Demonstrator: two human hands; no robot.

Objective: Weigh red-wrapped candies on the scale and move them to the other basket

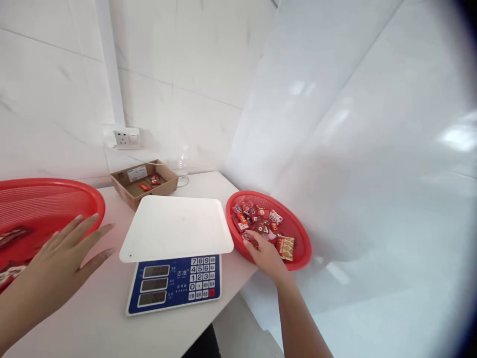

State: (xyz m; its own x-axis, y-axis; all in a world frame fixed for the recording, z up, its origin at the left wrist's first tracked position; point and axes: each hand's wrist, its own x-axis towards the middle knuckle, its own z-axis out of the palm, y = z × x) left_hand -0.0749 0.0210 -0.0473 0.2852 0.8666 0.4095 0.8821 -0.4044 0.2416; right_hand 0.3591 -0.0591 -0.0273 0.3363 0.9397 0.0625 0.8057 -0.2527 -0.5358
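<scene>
My left hand (69,256) hovers near the rim of a large red basket (97,201) at the left, its fingers spread and nothing in them. A few wrapped packets (13,268) lie inside that basket, partly behind the hand. At the right, my right hand (265,253) reaches into a smaller red basket (303,248), over a pile of red-wrapped snacks (261,226). Its thumb and forefinger are apart among the wrappers; the other fingers are mostly hidden. Between the hands stands a digital scale (175,283) with a bare white weighing tray (179,226).
A shallow cardboard box (124,191) holding a few red packets stands against the wall. Beside it is a clear plastic bottle (182,164). A wall socket (127,138) is above. The right basket juts past the white table's (93,328) right edge, close to a glossy white surface.
</scene>
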